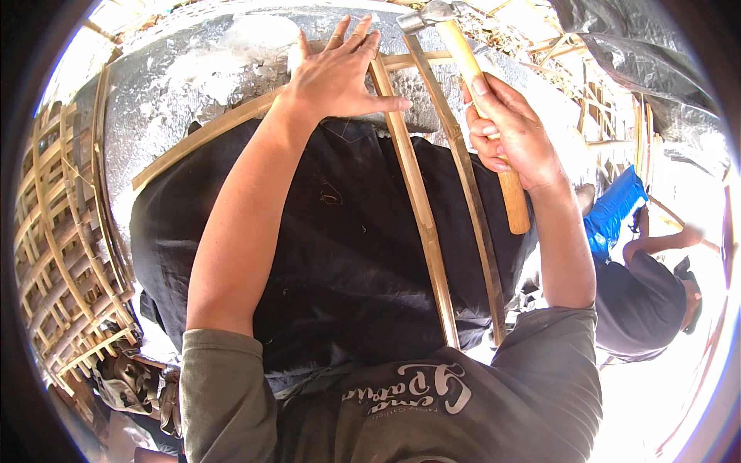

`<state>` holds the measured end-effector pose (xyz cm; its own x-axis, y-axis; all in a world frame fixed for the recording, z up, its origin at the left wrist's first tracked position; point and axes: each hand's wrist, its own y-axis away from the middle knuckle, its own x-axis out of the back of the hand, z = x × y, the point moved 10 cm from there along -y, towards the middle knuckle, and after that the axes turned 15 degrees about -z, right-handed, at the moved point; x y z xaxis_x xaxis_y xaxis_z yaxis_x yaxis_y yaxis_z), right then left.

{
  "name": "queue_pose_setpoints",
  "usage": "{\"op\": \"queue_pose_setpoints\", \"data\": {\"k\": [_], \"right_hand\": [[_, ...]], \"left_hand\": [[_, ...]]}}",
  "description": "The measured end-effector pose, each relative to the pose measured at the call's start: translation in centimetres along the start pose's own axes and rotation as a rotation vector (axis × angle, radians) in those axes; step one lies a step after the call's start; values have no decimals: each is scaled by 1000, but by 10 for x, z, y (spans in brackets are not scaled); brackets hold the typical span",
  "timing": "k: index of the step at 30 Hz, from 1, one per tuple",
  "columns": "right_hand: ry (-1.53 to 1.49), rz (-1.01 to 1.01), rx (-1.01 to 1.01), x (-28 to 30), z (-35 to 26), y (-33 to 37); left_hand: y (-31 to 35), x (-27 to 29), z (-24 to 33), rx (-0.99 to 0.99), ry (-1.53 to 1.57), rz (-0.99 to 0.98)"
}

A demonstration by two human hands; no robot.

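My left hand (332, 86) rests with its fingers spread at the top end of a pale bamboo strip (417, 194), where a crosswise bamboo strip (212, 139) passes beneath it. A hammer (463, 55) with a steel head and a light wooden handle is gripped in my right hand (515, 133), head up and away from me. Between the two hands, a second, darker bamboo strip (468, 189) runs roughly alongside the first toward my body. Both long strips lie over black cloth (309, 255) in front of me.
A woven bamboo lattice (65, 224) stands at the left. The mottled grey surface (181, 73) lies beyond the cloth. At the right, another person (637, 305) in dark clothing sits near a bright blue cloth (617, 212). Dark plastic sheeting (641, 46) hangs at the upper right.
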<state>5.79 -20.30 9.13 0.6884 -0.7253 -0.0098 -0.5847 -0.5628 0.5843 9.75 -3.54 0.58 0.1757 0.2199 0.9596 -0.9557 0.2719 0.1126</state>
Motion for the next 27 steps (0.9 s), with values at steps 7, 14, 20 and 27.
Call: {"op": "queue_pose_setpoints", "data": {"k": [7,14,20,27], "right_hand": [[5,-30,-6,-4,1,-1],[925,273,323,11,-36,0],[1146,296,269,-5,-69,-15],[1223,331,267,-9,-64,-25]], "left_hand": [[0,-2,-4,20,8,-31],[-2,-1,-2,12,43,-43],[-3,-5,-8,51,44,-56],[-5,-4,-5,34,117,-123]]}}
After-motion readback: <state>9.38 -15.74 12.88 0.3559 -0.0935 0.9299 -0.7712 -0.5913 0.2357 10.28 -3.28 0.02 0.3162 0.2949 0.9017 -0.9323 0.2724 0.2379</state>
